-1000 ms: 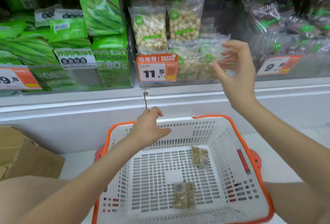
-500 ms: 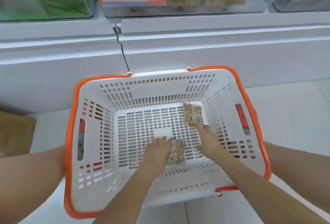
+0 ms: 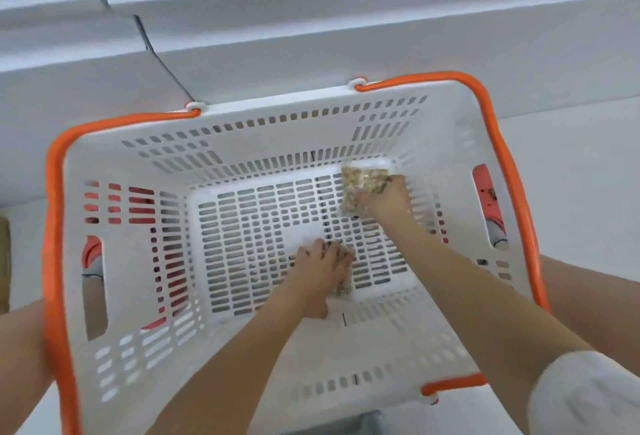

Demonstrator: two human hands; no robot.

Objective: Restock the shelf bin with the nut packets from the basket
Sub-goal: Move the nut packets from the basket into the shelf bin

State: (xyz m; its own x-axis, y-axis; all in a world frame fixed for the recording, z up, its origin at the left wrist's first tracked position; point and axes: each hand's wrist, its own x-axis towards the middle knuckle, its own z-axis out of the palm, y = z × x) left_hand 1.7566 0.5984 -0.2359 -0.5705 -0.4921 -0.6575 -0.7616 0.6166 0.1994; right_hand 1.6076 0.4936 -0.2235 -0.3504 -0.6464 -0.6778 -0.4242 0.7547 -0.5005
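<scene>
A white shelf base [image 3: 311,29] runs across the top. Below it lies pale floor [image 3: 571,164]; a brown cardboard box [image 3: 4,261] sits at its lower left.

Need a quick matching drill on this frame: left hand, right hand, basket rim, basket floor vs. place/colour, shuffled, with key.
Column 1
1. left hand
2. right hand
3. basket rim
4. basket floor

Column 2
A. orange
B. on the packet at the far right corner of the floor
C. white, slotted
D. on the packet near the middle of the floor, closer to the person

Pairs: 1-D, 2-B, 3-A, 4-C
</scene>
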